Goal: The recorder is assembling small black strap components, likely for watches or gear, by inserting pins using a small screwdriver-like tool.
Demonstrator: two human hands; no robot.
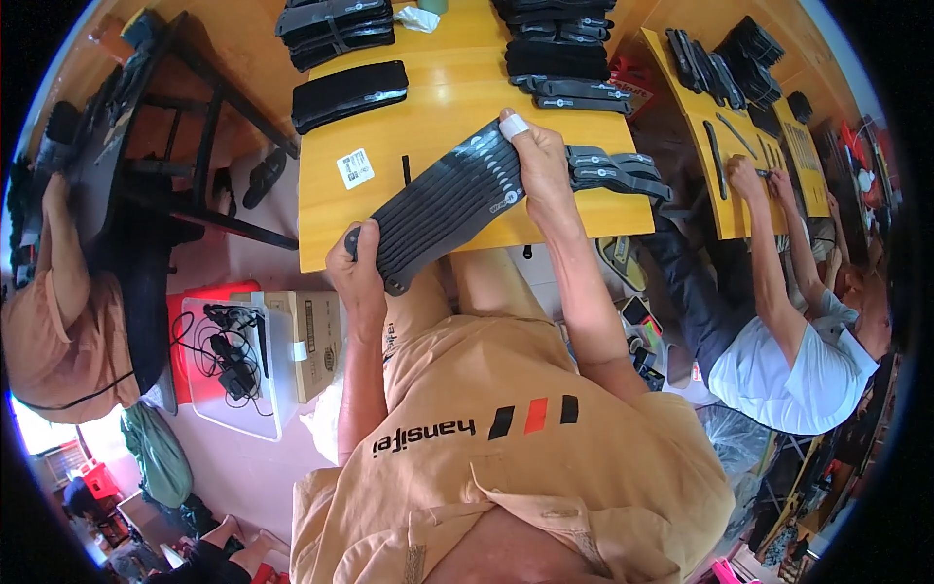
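Observation:
Between my two hands is a fanned stack of flat black straps (443, 209) with rounded ends and small pale printed marks. My left hand (359, 275) grips the stack's lower left end, thumb on top. At the upper right end, my right hand (545, 175) is closed on it, with a white wrap (514, 127) around the thumb. The stack is held tilted above the near edge of the yellow table (428, 107). More black straps (618, 173) lie just right of my right hand. A single short black strip (406, 170) and a white label (355, 168) lie beyond my left hand.
Bundled strap stacks (336, 29) stand at the table's back left, more (559, 58) at the back right. A clear bin of cables (233, 370) and a cardboard box (316, 341) sit on the floor at left. A co-worker (798, 360) handles straps at the right-hand table (739, 209).

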